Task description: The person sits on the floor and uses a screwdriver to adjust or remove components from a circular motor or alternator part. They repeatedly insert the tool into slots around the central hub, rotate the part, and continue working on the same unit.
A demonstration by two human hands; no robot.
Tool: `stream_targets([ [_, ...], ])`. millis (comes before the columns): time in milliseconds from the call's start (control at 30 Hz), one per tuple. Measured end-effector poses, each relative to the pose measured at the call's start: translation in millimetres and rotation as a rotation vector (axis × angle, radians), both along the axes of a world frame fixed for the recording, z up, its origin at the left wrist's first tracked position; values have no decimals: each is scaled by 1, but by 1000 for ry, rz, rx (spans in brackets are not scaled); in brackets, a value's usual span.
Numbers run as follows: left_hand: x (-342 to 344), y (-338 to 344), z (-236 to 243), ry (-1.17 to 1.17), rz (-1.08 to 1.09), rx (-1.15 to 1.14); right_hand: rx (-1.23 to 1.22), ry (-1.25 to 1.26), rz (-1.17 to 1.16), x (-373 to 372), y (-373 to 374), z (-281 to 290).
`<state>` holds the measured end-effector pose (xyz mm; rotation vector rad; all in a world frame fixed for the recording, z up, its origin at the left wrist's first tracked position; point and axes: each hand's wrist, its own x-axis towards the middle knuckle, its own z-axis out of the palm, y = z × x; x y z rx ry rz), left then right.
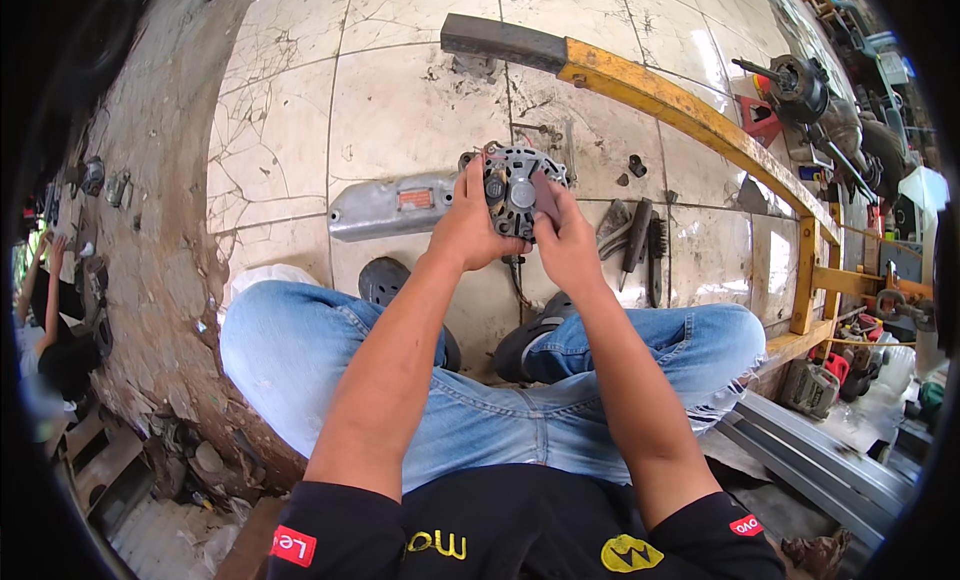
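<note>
My left hand [468, 223] grips the left side of a round metal alternator [520, 160], which I hold up above the tiles with its vented end facing up. My right hand [570, 250] pinches a reddish-brown folded strip [545, 192] that looks like sandpaper, and the strip lies against that vented end. Just behind my left wrist, a long grey metal cover [375, 210] with an orange label lies on the floor. To the right of my right hand are pliers [612, 226], a dark-handled tool [637, 235] and a black brush [656, 252], side by side.
A black-and-yellow steel beam [670, 98] arches across the far right. Beyond it stand a red stand [759, 122] and a greasy axle part [800, 85]. Small dark parts [637, 166] are scattered on the cracked tiles [410, 100]. Another person [55, 315] sits at the far left.
</note>
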<state>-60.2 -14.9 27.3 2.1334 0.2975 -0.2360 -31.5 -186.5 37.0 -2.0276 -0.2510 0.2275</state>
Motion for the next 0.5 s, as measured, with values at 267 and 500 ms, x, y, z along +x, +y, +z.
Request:
stream_targets([
  [267,9,-4,3,54,38,40,102,169,-61,11,9,23],
  [500,9,0,7,32,-17,96,116,255,-38,12,-21,14],
])
